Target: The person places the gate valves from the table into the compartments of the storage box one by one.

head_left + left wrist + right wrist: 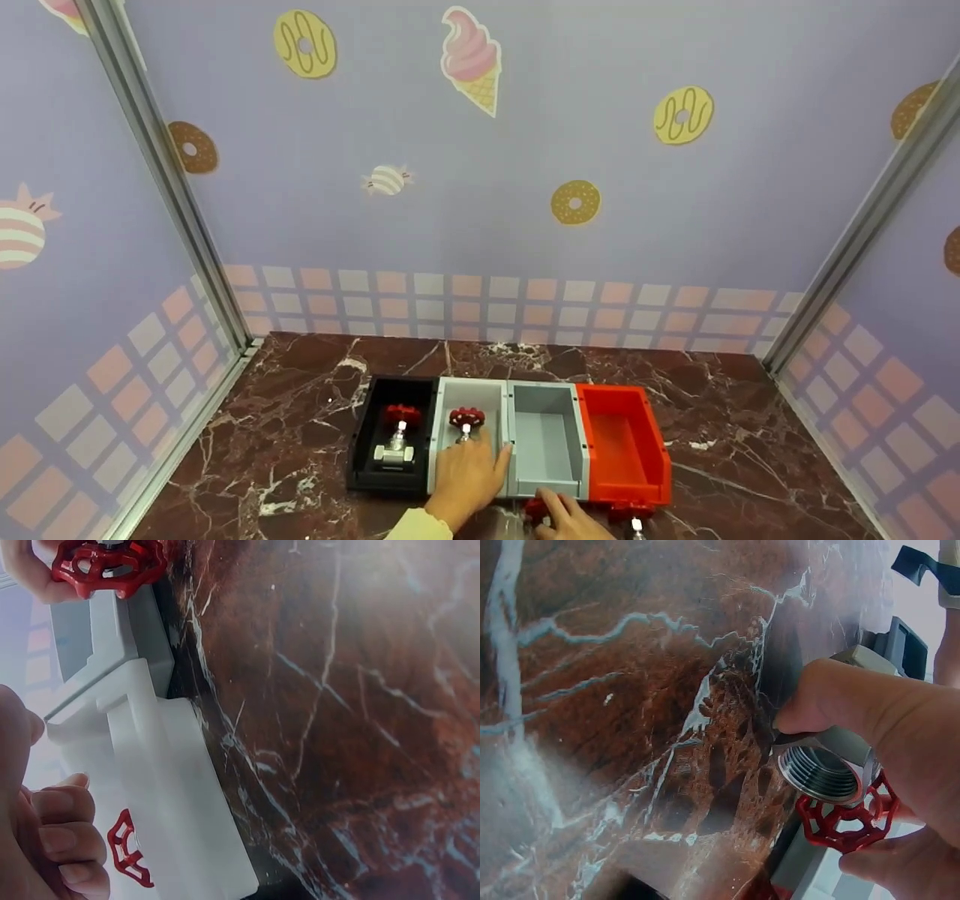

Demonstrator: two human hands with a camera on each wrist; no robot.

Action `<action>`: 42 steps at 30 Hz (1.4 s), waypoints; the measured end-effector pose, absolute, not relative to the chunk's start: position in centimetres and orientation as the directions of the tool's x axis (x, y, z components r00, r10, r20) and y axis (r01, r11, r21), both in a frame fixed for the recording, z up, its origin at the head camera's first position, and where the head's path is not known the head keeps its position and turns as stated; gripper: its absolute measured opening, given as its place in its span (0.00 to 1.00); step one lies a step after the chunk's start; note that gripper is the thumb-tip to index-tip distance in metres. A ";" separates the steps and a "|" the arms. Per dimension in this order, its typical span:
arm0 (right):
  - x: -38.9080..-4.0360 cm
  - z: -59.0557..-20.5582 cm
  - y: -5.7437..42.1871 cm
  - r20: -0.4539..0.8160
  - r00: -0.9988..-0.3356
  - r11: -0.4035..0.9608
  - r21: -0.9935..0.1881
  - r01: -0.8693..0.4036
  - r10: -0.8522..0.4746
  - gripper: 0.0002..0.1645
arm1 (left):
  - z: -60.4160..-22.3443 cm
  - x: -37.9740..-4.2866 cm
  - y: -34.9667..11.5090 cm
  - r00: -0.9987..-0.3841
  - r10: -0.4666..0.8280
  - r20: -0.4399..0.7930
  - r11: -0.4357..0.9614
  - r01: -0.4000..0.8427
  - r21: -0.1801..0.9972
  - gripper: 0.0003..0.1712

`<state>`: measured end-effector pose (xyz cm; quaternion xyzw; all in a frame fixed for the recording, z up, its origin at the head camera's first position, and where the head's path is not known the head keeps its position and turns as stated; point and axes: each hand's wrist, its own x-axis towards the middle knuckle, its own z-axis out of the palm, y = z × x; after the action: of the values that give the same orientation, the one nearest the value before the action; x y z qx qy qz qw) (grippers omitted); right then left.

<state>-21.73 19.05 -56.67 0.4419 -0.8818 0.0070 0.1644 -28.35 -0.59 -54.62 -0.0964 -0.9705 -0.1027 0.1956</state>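
My left hand point(469, 469) is over the white bin point(491, 394), where a valve with a red handwheel point(466, 417) lies partly hidden beneath it. In the left wrist view the thumb stands apart from the bent fingers point(71, 840), and nothing shows between them. Below the grey bin point(547, 446), my right hand point(566, 521) grips another valve. The right wrist view shows that valve's threaded metal opening point(821, 772) and red handwheel point(847, 821), with the thumb on the body and fingertips at the wheel.
The black bin point(364, 442) at the left holds a red-wheeled valve point(397, 442). An orange-red bin point(619, 442) closes the row at the right. Another valve point(636, 517) is on the marble-patterned table point(300, 420) before it. Patterned walls point(525, 247) surround the table.
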 end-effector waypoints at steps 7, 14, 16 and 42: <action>-21.7 -56.1 19.1 0.217 -0.584 0.610 0.074 -0.789 -0.782 0.11 | -54.7 -28.4 0.2 -0.918 0.161 0.364 0.961 0.230 0.155 0.33; -21.7 -56.1 19.1 0.247 -0.547 0.585 0.115 -0.803 -0.800 0.13 | -54.7 -28.5 0.9 -0.937 0.170 0.305 0.965 0.222 0.143 0.36; -21.7 -55.9 19.1 0.234 -0.552 0.584 0.098 -0.806 -0.800 0.13 | -54.7 -28.5 1.0 -0.941 0.172 0.292 0.962 0.224 0.155 0.35; -21.5 -54.9 19.9 0.128 -0.677 0.663 -0.141 -0.736 -0.725 0.44 | -55.5 -28.8 1.6 -0.927 0.160 0.339 0.949 0.239 0.205 0.24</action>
<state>-21.46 19.89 -54.88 0.4006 -0.9113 0.0907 0.0305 -28.76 1.61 -55.45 -0.1025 -0.9740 -0.1222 0.1611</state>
